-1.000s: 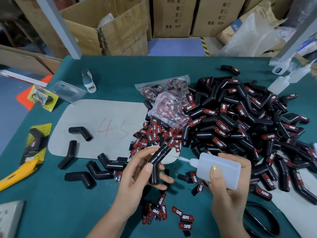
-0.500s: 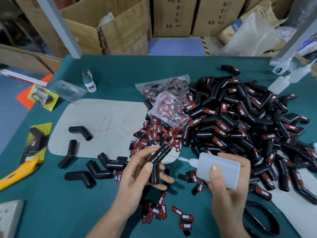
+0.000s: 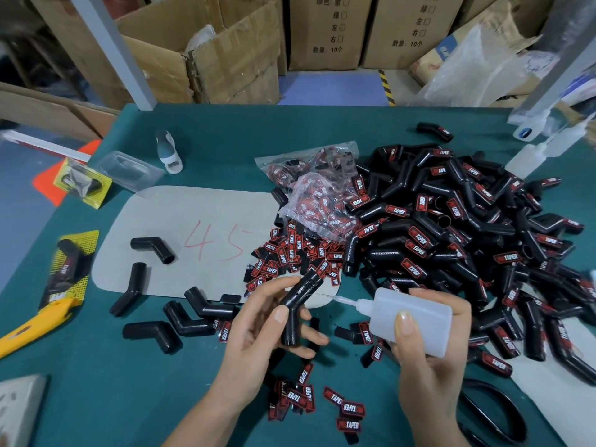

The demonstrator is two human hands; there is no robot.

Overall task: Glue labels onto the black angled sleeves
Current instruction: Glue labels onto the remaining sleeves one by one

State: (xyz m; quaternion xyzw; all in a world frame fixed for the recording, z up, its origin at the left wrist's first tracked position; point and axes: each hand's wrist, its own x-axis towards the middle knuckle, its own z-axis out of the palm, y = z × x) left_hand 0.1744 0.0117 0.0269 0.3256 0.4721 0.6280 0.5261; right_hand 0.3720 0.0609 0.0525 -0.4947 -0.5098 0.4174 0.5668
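While held mid-bend in left hand [image 3: 258, 327], sleeve [image 3: 298, 304] likely light, rubbery, slick; best gripped at elbow. Right hand [image 3: 429, 346] wraps glue bottle [image 3: 409, 321].

Single head-worn view, wide-angle, being aimed forward and down.

The green table [image 3: 96, 382] is being looked down on from close above its near edge; both hands are being framed low in the picture, at arm's reach. Cardboard boxes [image 3: 206, 59] beyond the far edge are being taken in along the top. Straight lines are being bowed toward the borders.
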